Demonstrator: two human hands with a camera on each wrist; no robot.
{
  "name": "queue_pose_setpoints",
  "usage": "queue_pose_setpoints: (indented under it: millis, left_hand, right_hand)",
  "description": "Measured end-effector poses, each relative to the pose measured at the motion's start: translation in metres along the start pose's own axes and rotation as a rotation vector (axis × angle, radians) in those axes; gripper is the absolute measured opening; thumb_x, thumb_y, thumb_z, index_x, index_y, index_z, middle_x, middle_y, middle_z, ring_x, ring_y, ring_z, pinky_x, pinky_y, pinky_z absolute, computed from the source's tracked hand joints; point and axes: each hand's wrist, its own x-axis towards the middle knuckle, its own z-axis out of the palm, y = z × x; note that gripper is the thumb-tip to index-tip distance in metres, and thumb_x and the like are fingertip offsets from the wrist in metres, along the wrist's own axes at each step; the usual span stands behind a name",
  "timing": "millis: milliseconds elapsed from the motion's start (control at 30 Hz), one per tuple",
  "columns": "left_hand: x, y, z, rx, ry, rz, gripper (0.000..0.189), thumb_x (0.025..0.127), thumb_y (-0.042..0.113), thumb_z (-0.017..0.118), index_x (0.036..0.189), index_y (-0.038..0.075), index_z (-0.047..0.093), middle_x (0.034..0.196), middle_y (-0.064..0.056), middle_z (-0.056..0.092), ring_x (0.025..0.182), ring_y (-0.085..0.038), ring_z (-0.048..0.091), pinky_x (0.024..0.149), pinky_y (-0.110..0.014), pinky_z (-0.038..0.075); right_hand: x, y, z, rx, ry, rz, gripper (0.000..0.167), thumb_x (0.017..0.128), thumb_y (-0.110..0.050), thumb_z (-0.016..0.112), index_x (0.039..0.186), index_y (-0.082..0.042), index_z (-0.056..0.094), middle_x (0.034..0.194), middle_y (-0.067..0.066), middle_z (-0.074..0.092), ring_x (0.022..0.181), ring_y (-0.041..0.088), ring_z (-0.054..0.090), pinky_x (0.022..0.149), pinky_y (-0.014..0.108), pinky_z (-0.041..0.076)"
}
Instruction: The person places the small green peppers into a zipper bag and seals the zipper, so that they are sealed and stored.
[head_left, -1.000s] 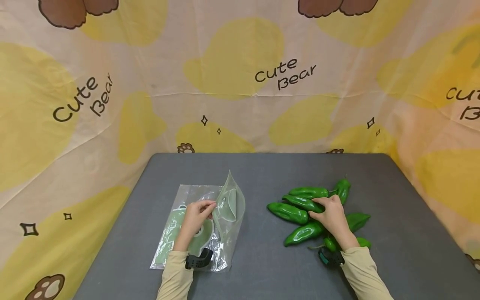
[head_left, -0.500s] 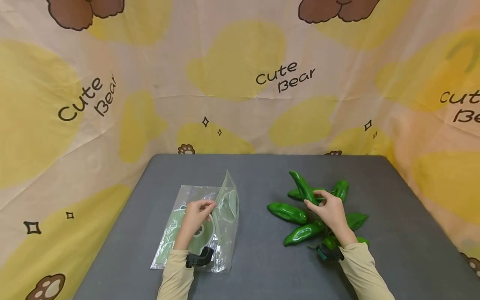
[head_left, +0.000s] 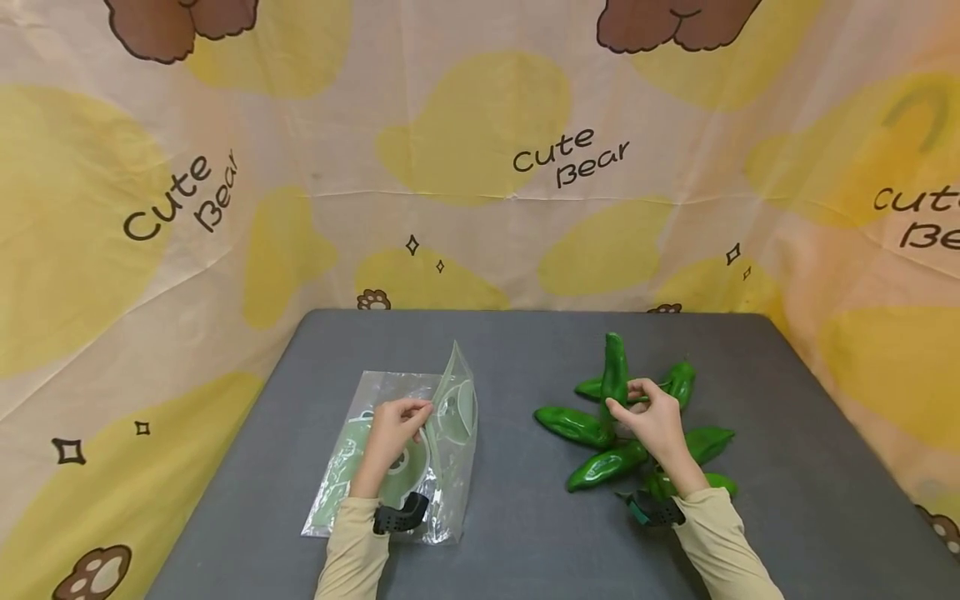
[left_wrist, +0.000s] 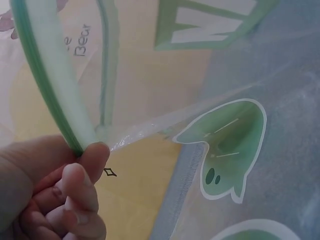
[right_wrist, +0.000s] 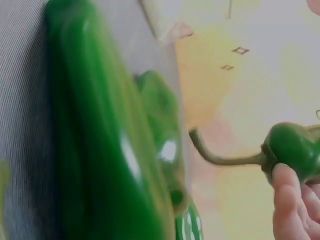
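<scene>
My left hand [head_left: 388, 442] pinches the rim of a clear zip bag [head_left: 459, 471] with green prints. In the left wrist view, thumb and fingertips grip its green zip strip [left_wrist: 42, 95], and the mouth stands parted. To the right, my right hand [head_left: 660, 427] holds a long green pepper [head_left: 615, 362] near its stem end, tip pointing away from me. The right wrist view shows its curved stem [right_wrist: 232, 160] and the fingers [right_wrist: 287, 200] around its base. Several more green peppers [head_left: 573, 424] lie under and around that hand.
The grey table [head_left: 517, 517] carries the bag on the left and the pepper pile on the right. One loose pepper [head_left: 607, 467] points left, another [head_left: 708, 444] right. A printed cloth [head_left: 465, 125] hangs behind and along both sides.
My right hand has lifted one pepper from the pile and its tip has swung up to point away from me. The bag's raised side has shifted slightly left; my left hand keeps its pinch.
</scene>
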Motion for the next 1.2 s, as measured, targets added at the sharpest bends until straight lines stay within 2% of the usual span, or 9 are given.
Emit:
queue_pose_setpoints:
  millis: [133, 267, 400, 600, 700, 833, 967, 1100, 1200]
  left_hand:
    - [0.0, 0.001, 0.001, 0.001, 0.001, 0.007, 0.012, 0.084, 0.007, 0.063, 0.088, -0.003, 0.068, 0.06, 0.0, 0.06, 0.042, -0.024, 0.053, 0.05, -0.023, 0.046]
    - [-0.001, 0.003, 0.0, 0.012, 0.025, 0.016, 0.01, 0.083, 0.007, 0.063, 0.087, -0.001, 0.068, 0.058, 0.001, 0.059, 0.044, -0.028, 0.054, 0.05, -0.022, 0.044]
    - [-0.003, 0.005, 0.001, 0.036, 0.044, 0.047, 0.009, 0.083, 0.006, 0.063, 0.086, -0.001, 0.068, 0.057, 0.001, 0.059, 0.041, -0.019, 0.053, 0.047, -0.022, 0.044]
    - [-0.006, 0.012, 0.001, 0.068, 0.058, 0.101, 0.009, 0.082, 0.003, 0.062, 0.086, -0.003, 0.068, 0.059, 0.0, 0.059, 0.041, -0.007, 0.049, 0.044, -0.021, 0.044]
    - [-0.005, 0.015, 0.002, 0.068, 0.078, 0.141, 0.008, 0.082, 0.001, 0.062, 0.084, -0.003, 0.068, 0.059, -0.001, 0.059, 0.04, -0.006, 0.048, 0.041, -0.021, 0.044]
    - [-0.005, 0.013, 0.004, 0.047, 0.071, 0.165, 0.008, 0.082, -0.001, 0.061, 0.084, -0.005, 0.067, 0.06, -0.001, 0.059, 0.041, -0.004, 0.048, 0.04, -0.019, 0.045]
    - [-0.005, 0.012, 0.005, 0.045, 0.066, 0.178, 0.007, 0.081, -0.001, 0.061, 0.084, -0.005, 0.067, 0.06, -0.001, 0.059, 0.041, -0.003, 0.047, 0.04, -0.019, 0.044]
    - [-0.004, 0.012, 0.006, 0.056, 0.085, 0.228, 0.008, 0.081, -0.001, 0.06, 0.082, -0.005, 0.067, 0.059, -0.003, 0.06, 0.04, -0.002, 0.047, 0.039, -0.019, 0.044]
    - [-0.004, 0.012, 0.007, 0.046, 0.09, 0.268, 0.008, 0.08, -0.001, 0.06, 0.081, -0.007, 0.065, 0.058, -0.006, 0.06, 0.039, -0.002, 0.047, 0.039, -0.019, 0.044]
  right_hand:
    - [-0.003, -0.004, 0.003, 0.086, 0.024, -0.011, 0.027, 0.077, -0.005, 0.069, 0.096, 0.006, 0.054, 0.082, 0.016, 0.057, 0.054, 0.011, 0.059, 0.052, 0.022, 0.05]
    - [-0.005, -0.007, 0.009, 0.156, 0.078, 0.004, 0.026, 0.077, -0.007, 0.07, 0.097, 0.004, 0.057, 0.076, 0.011, 0.061, 0.047, 0.019, 0.054, 0.044, 0.025, 0.046]
    - [-0.008, -0.011, 0.011, 0.214, 0.077, 0.038, 0.027, 0.078, -0.009, 0.07, 0.099, 0.001, 0.058, 0.075, 0.007, 0.061, 0.047, 0.026, 0.05, 0.04, 0.028, 0.043]
    - [-0.013, -0.031, 0.008, 0.252, 0.039, 0.032, 0.022, 0.077, -0.004, 0.07, 0.095, 0.002, 0.059, 0.074, 0.008, 0.06, 0.053, 0.016, 0.052, 0.049, 0.021, 0.043]
    - [-0.009, -0.002, 0.021, 0.26, 0.077, -0.07, 0.024, 0.076, -0.007, 0.072, 0.097, -0.007, 0.061, 0.069, 0.004, 0.059, 0.049, 0.013, 0.048, 0.044, 0.021, 0.04]
    - [-0.008, 0.006, 0.031, 0.247, 0.11, -0.213, 0.028, 0.073, -0.005, 0.074, 0.097, -0.007, 0.06, 0.058, -0.001, 0.052, 0.041, 0.011, 0.037, 0.042, 0.022, 0.034]
    - [-0.012, -0.052, 0.021, 0.202, 0.077, -0.232, 0.027, 0.069, 0.005, 0.073, 0.091, 0.004, 0.057, 0.053, 0.0, 0.047, 0.04, 0.009, 0.031, 0.046, 0.019, 0.034]
    - [-0.013, -0.077, 0.019, 0.146, 0.072, -0.215, 0.029, 0.067, 0.009, 0.072, 0.091, 0.008, 0.056, 0.056, 0.004, 0.05, 0.04, 0.008, 0.031, 0.049, 0.019, 0.038]
    - [-0.013, -0.083, 0.02, 0.156, 0.078, -0.237, 0.035, 0.065, 0.012, 0.071, 0.096, 0.012, 0.054, 0.06, 0.01, 0.056, 0.04, 0.007, 0.032, 0.049, 0.019, 0.038]
